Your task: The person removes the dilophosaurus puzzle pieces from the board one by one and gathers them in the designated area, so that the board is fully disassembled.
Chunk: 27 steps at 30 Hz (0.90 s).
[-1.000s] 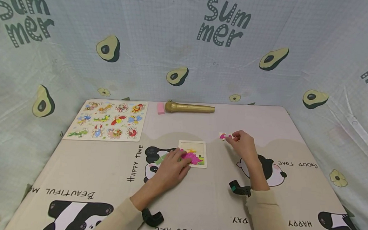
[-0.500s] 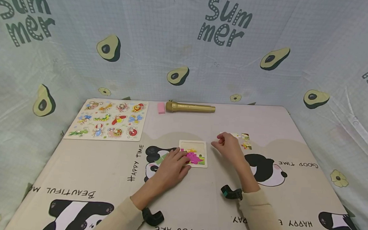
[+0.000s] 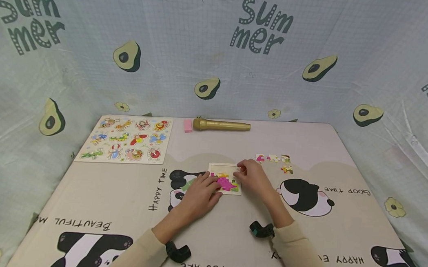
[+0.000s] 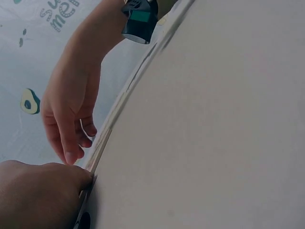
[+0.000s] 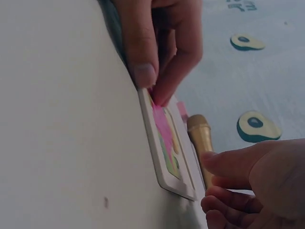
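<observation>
In the head view, a small framed jigsaw board [image 3: 225, 165] lies mid-table, with a pink dinosaur picture in its lower part and bare wood above. My left hand [image 3: 200, 192] rests on its left side, fingers extended over the picture and thumb near the lower edge. The right wrist view shows the left fingers touching the pink dinosaur picture [image 5: 163, 128]. My right hand [image 3: 254, 177] is over the board's right edge, thumb and fingers bent. Whether a piece sits between its fingertips is hidden. Loose jigsaw pieces [image 3: 274, 158] lie behind the right hand, a pink one [image 3: 260, 157] among them.
An insect puzzle board [image 3: 125, 139] lies at the back left. A pink block [image 3: 188, 125] and a gold microphone [image 3: 222, 125] are at the table's back edge. The tablecloth [image 3: 222, 232] has panda prints, and a printed curtain [image 3: 159, 65] hangs behind.
My right hand has moved left and toward me, from the loose pieces to the board's right edge, uncovering several pieces. My left hand stays on the board.
</observation>
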Tool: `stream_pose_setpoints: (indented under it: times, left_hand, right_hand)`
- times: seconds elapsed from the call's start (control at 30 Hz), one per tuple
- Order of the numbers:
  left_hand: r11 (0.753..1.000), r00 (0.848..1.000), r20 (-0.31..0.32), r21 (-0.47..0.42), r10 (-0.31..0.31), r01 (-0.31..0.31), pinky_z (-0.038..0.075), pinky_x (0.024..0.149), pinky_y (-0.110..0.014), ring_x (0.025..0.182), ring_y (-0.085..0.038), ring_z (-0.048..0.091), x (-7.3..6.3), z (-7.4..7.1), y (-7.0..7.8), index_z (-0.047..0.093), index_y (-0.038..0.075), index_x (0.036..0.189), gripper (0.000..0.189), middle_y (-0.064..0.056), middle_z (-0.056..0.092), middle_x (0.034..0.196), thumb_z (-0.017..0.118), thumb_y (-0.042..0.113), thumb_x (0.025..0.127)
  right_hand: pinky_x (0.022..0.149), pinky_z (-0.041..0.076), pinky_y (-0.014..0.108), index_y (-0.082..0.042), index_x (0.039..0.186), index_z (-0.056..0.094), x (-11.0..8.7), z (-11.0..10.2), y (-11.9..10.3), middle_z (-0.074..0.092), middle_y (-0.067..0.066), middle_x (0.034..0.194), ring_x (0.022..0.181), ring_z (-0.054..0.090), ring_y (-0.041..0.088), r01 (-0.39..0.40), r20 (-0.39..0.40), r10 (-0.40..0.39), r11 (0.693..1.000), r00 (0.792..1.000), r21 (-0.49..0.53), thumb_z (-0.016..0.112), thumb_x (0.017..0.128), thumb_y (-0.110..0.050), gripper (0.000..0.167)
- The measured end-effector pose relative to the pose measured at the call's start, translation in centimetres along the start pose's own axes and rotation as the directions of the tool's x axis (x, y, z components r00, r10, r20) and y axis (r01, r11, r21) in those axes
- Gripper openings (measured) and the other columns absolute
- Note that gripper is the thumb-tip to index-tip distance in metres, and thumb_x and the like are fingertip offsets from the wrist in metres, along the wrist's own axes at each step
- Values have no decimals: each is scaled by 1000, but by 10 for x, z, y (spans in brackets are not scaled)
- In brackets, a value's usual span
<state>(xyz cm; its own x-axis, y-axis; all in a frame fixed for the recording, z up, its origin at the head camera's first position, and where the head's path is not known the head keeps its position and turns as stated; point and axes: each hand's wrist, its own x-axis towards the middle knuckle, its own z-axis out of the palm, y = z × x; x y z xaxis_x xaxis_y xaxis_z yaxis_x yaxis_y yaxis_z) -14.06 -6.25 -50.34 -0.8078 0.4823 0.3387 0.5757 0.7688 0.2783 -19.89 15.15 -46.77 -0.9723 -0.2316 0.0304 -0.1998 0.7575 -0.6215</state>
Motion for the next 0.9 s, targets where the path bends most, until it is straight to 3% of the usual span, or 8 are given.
stream_pose_setpoints:
  times: [0.43, 0.9]
  left_hand:
    - [1000, 1000, -9, 25, 12, -11, 42, 112, -58, 133, -39, 55, 0, 2, -1, 72, 12, 117, 29, -10, 68, 127, 65, 31, 97]
    - [999, 999, -31, 41, 32, -31, 43, 110, -59, 131, -41, 57, 0, 3, -1, 74, 13, 116, 27, -10, 69, 124, 65, 30, 97]
  right_hand:
    - [71, 47, 29, 2, 109, 71, -4, 18, -8, 59, 8, 88, 78, 53, 17, 111, 46, -108, 992, 993, -62, 73, 91, -15, 24]
    - [75, 48, 32, 0, 110, 71, -5, 24, -10, 58, 7, 90, 80, 52, 17, 106, 58, -103, 992, 993, -62, 72, 92, -15, 24]
